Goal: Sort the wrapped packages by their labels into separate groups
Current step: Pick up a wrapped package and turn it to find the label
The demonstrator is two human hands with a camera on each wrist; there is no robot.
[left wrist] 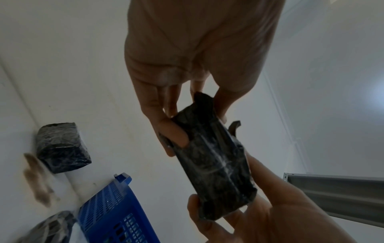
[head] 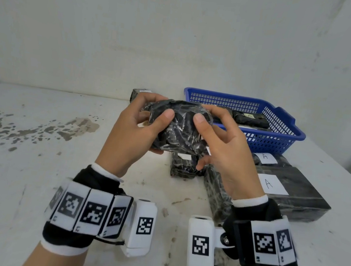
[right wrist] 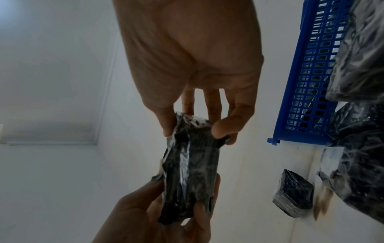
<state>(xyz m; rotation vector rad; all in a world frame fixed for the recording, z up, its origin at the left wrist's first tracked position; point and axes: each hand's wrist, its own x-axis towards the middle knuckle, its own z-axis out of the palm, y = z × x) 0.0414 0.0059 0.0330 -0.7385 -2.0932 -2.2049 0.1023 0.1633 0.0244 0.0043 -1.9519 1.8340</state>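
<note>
both hands hold 1 black wrapped package [head: 178,126] up above the table [head: 32,158], just in front of the blue basket [head: 281,133]. the left hand [head: 134,132] grips its left end, thumb pressed on the near face and fingers curled round the far side; palm turned inward, wrist bent up from the forearm. the right hand [head: 224,143] mirrors it on the right end, thumb on the near face, fingers wrapped behind and under. in the left wrist view the package [left wrist: 216,161] runs between the 2 hands, pinched at each end. no label shows on the faces in view.

inside the basket lies a dark package with a label marked a [head: 250,118]. in front of the basket, on the table, sit 2 black packages labelled a [head: 292,190], and a smaller one [head: 184,165] below the hands. another small package [head: 138,93] stands left of the basket by the wall.
</note>
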